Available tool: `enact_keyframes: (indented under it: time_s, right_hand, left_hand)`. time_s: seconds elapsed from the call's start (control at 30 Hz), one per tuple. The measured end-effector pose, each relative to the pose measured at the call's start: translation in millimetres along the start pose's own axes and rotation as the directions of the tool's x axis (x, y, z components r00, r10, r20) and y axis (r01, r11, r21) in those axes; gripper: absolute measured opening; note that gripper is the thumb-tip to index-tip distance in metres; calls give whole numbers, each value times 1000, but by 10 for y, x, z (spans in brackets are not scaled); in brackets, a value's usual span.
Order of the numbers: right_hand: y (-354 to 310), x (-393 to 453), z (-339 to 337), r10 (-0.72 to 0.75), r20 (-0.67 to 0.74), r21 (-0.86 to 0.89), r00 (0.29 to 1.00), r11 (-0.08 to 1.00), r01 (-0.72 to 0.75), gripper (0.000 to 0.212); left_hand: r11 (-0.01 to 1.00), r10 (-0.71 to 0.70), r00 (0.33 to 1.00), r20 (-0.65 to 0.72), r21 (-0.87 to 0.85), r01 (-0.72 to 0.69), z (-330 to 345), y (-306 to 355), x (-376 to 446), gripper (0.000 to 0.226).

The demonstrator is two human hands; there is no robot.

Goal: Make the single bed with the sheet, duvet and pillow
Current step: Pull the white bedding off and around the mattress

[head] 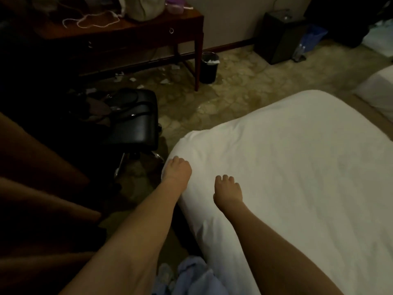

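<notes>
While the white duvet (297,167) is lying spread over the bed, the left hand (177,170) is gripping its near corner with fingers curled, and the right hand (228,192) is pressing on its top, fingers bent downward.

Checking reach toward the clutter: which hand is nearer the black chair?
Left. The left hand rests at the duvet's edge beside the black chair; the right hand lies farther in on the duvet.
</notes>
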State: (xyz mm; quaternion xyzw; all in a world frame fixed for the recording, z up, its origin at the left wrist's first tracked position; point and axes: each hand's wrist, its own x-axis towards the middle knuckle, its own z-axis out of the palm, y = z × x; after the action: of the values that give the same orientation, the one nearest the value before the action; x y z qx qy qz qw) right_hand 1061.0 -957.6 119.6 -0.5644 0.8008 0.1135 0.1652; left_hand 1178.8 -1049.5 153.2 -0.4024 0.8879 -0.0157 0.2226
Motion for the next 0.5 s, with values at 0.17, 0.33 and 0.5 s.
enact_keyframes:
  time_s: [0.17, 0.33, 0.5]
  right_hand:
    - [-236, 1008, -409, 118, 9, 26, 993, 993, -118, 33]
    - [-395, 2188, -841, 185, -1, 84, 983, 979, -185, 35]
    - [-364, 2881, -1215, 300, 52, 97, 953, 948, -303, 36]
  left_hand:
    - [990, 141, 990, -9, 3, -141, -336, -563, 1017, 27]
    - [957, 285, 956, -66, 65, -281, -653, -942, 2150, 32]
    - [930, 349, 936, -38, 136, -341, -908, -1413, 3064, 30]
